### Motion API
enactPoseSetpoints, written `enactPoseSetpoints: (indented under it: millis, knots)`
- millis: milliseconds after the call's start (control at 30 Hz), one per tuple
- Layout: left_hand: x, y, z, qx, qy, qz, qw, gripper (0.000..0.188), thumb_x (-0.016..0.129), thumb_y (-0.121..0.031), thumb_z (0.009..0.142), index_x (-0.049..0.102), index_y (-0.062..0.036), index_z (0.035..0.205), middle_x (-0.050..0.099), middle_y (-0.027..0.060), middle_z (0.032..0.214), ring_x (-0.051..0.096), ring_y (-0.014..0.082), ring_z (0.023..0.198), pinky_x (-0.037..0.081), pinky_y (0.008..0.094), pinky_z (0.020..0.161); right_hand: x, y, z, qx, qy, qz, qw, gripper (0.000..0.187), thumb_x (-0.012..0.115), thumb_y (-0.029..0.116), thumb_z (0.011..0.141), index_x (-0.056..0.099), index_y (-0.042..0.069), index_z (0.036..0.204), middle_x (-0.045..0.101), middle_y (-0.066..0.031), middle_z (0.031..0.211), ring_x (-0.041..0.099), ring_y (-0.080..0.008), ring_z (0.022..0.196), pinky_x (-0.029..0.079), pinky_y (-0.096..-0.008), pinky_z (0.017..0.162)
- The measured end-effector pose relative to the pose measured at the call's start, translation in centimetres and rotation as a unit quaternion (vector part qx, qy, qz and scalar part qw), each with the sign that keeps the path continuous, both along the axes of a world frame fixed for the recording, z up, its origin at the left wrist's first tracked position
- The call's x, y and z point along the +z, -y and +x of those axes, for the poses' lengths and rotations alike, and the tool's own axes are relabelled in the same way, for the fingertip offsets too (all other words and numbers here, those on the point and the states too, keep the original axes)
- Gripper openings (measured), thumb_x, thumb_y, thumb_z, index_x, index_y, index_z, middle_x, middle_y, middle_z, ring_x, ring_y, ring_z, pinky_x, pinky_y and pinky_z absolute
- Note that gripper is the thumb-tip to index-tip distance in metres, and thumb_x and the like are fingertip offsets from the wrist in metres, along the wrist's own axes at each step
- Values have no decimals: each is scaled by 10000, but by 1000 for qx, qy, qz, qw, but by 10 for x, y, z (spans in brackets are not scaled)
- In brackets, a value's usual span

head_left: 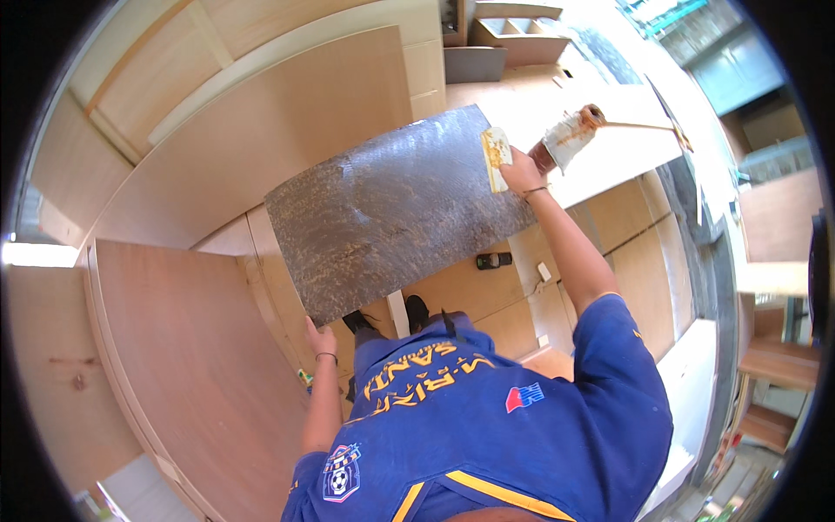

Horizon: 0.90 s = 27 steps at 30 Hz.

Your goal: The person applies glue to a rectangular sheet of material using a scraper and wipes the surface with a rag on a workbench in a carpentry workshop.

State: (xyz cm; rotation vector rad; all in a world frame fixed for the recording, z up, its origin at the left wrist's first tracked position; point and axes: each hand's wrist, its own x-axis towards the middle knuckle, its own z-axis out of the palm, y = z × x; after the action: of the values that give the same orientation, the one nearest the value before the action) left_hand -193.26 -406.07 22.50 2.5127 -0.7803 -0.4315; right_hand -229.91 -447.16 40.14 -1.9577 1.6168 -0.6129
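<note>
A dark grey-brown rectangular panel (383, 209) lies tilted in front of me, its upper face streaked with a shiny, mottled smear. My left hand (320, 334) grips its near left corner, the fingers partly hidden by the edge. In my right hand (522, 172) is a flat, pale spreader (496, 155) stained yellow-brown. The spreader rests at the panel's far right end. Just beyond that hand, a white and brown smeared container (567, 141) stands on a pale board, with a thin stick at its mouth.
A large wooden panel (183, 348) rises at my left, and another light board (270, 130) stands behind the work. Near my feet lie a small black object (494, 261) and a white one (544, 271). Drawer-like boxes (519, 39) sit at the back.
</note>
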Motion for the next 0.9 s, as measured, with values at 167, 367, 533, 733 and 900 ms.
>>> enactPoseSetpoints:
  millis: [167, 367, 533, 733, 900]
  knots:
    - [33, 16, 3, 24, -133, 75, 988, 639, 516, -122, 700, 284, -34, 1289, 392, 235, 1221, 368, 334, 1140, 282, 351, 967, -42, 95, 80, 80, -146, 25, 986, 326, 450, 175, 717, 566, 59, 998, 573, -211, 956, 542, -360, 908, 432, -392, 792]
    - [39, 8, 2, 41, -199, 80, 976, 667, 506, -91, 702, 243, -71, 1314, 364, 229, 1247, 369, 334, 1137, 295, 344, 954, -66, 128, 160, 97, -280, 70, 952, 297, 438, 176, 760, 599, 36, 967, 586, -163, 992, 561, -299, 942, 445, -359, 794]
    - [45, 14, -5, 35, -187, 70, 979, 685, 501, -74, 705, 213, -89, 1327, 357, 228, 1248, 370, 343, 1131, 302, 346, 946, -62, 104, 218, 190, -307, 81, 929, 308, 447, 160, 756, 582, 54, 1011, 580, -131, 1031, 554, -269, 966, 438, -350, 805]
    - [31, 11, 9, 48, -209, 94, 972, 671, 510, -86, 709, 227, -54, 1316, 353, 232, 1257, 350, 333, 1157, 286, 342, 955, -26, 75, 235, 308, -165, 15, 937, 309, 420, 128, 755, 538, 90, 1038, 589, -127, 974, 551, -291, 922, 446, -374, 765]
    - [20, 14, 6, 44, -180, 68, 980, 643, 512, -96, 706, 261, 3, 1290, 325, 226, 1286, 305, 328, 1198, 233, 331, 996, 47, 19, 157, 202, 71, -175, 961, 315, 417, 47, 749, 537, 85, 1038, 587, -122, 949, 544, -294, 884, 449, -383, 732]
